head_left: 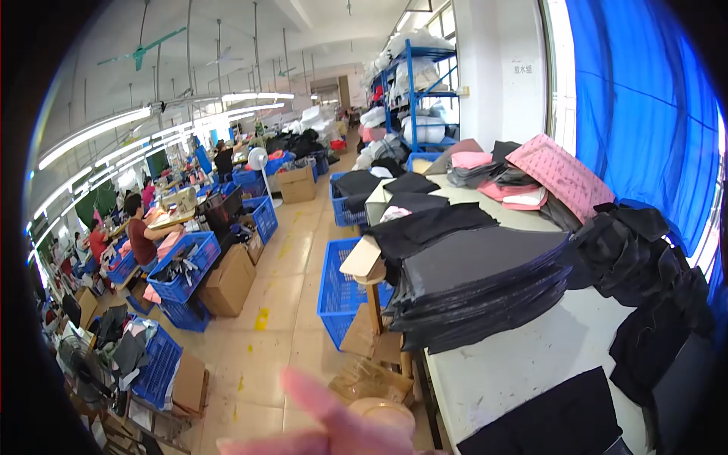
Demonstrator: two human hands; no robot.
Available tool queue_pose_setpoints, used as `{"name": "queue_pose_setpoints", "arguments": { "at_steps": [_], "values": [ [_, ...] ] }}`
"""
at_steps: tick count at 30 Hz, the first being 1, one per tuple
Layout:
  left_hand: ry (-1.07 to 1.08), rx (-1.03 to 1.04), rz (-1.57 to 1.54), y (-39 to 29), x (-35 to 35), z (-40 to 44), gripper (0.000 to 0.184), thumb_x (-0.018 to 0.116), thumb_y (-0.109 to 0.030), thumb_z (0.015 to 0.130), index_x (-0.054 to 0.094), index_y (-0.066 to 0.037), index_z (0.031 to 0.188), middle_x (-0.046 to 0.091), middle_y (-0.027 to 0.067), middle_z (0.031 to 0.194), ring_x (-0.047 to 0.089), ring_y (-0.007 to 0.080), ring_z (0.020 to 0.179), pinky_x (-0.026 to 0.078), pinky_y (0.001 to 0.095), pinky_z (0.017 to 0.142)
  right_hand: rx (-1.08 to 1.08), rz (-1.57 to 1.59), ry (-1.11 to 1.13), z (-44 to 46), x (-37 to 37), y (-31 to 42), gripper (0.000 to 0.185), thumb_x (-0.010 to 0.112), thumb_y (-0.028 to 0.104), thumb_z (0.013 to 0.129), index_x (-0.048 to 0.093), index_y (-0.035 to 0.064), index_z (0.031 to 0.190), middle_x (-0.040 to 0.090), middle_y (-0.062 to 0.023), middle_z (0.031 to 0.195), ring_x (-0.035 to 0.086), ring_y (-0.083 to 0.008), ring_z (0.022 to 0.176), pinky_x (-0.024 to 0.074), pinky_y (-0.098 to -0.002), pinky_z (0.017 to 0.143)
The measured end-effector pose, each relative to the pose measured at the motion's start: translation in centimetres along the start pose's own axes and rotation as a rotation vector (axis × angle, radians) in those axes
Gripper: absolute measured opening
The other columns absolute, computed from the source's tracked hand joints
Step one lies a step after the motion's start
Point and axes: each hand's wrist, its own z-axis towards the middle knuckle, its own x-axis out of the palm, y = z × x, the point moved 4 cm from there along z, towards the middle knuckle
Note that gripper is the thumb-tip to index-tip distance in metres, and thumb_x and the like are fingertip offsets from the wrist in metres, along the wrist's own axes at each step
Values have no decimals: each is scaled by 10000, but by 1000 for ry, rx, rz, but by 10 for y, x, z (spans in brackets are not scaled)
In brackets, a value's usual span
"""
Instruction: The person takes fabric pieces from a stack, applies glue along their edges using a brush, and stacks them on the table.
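Note:
At the bottom edge of the head view is my right hand (341, 428), close to the camera and blurred. Its fingers point left and stand apart, with nothing seen between them; the lower part is cut off by the frame. Just behind it shows a round tan top (385, 409), partly covered by the hand. To the right, a thick stack of dark grey sheets (478, 262) lies on a white table (523, 345), apart from the hand. A flat black piece (550, 421) rests at the near edge. My left hand is out of view.
Blue crates (334, 284) and a cardboard box (230, 279) line the tiled aisle (292, 280). Dark fabric (629, 258) and a pink sheet (561, 174) are heaped by the blue curtain (629, 98). Several people, one in a dark red top (142, 239), sit at the left.

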Motion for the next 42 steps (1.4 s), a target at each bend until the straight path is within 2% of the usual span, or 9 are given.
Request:
{"name": "queue_pose_setpoints", "arguments": {
  "at_steps": [14, 15, 18, 21, 26, 36, 38, 40, 42],
  "values": [
    [-7, 146, 296, -3, -8, -18, 296, 511, -178, 924, 558, 15, 1144, 521, 173, 1159, 527, 215, 876, 462, 295, 726, 10, 197, 375, -19, 8, 51, 235, 428, 181, 925, 648, 97, 914, 634, -92, 834, 578, -176, 649, 482, -320, 614],
    [273, -74, 637, 41, -20, -30, 341, 550, -174, 904, 512, 19, 1182, 491, 175, 1229, 550, 276, 967, 482, 341, 767, 10, 202, 401, -22, 9, 53, 236, 428, 179, 924, 648, 97, 913, 635, -91, 834, 579, -175, 648, 483, -320, 614],
    [376, -742, 1056, 211, -78, -159, 302, 606, -100, 830, 501, 26, 1084, 451, 207, 1290, 526, 356, 1097, 459, 412, 900, -18, 238, 479, -27, 8, 68, 236, 428, 174, 923, 651, 97, 909, 639, -90, 832, 582, -174, 647, 485, -321, 613],
    [577, -1132, 1224, 263, -88, -219, 280, 627, -166, 834, 528, 21, 1017, 520, 229, 1198, 577, 412, 1007, 485, 444, 834, -59, 267, 548, -31, 11, 84, 237, 427, 168, 922, 653, 98, 905, 642, -89, 831, 585, -172, 646, 487, -322, 613],
    [802, -1249, 1185, 314, -86, -274, 331, 639, -228, 821, 552, 41, 992, 597, 216, 1079, 613, 411, 947, 504, 461, 773, -82, 270, 694, -43, 28, 96, 239, 426, 158, 921, 656, 98, 898, 648, -87, 828, 591, -170, 644, 491, -324, 612],
    [678, -1337, 809, 306, -37, -250, 300, 644, -246, 805, 603, 17, 944, 655, 172, 898, 630, 339, 808, 507, 428, 690, -117, 297, 969, -74, 33, 132, 244, 425, 139, 917, 663, 99, 885, 660, -83, 823, 602, -165, 640, 499, -327, 610],
    [842, -1327, 763, 338, -48, -273, 200, 635, -201, 799, 633, -4, 837, 652, 158, 784, 618, 328, 718, 506, 414, 656, -104, 273, 1044, -88, 36, 127, 245, 424, 136, 917, 664, 100, 882, 662, -83, 822, 604, -164, 639, 500, -328, 610],
    [729, -1180, 891, 323, -45, -248, 178, 634, -178, 795, 637, -1, 813, 655, 163, 771, 617, 333, 698, 502, 420, 651, -76, 158, 1178, -128, 34, 85, 247, 424, 132, 916, 666, 100, 880, 664, -82, 821, 606, -163, 638, 502, -329, 609],
    [654, -1095, 894, 310, -39, -225, 158, 632, -155, 791, 641, 3, 789, 658, 168, 758, 616, 338, 677, 499, 426, 646, 5, 119, 1238, -288, 126, -60, 212, 461, 152, 910, 659, 79, 923, 667, -106, 840, 615, -203, 666, 502, -347, 622]
  ]
}}
